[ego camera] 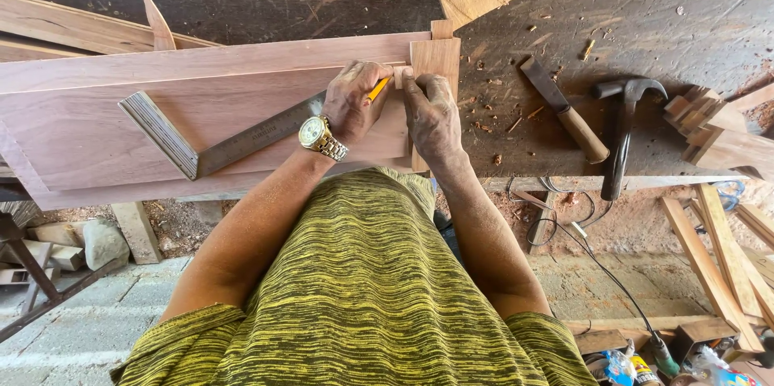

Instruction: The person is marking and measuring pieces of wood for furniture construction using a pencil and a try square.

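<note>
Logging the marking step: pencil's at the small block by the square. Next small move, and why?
Probably draw the yellow pencil along the small wood block to mark the board. The left hand holds the pencil at the block's edge, the right hand steadies the block, and the try square lies flat on the board.

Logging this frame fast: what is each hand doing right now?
Left hand: closed on a yellow pencil, resting on the metal square.
Right hand: fingers pressing the small wooden piece; no clear grip.
</note>
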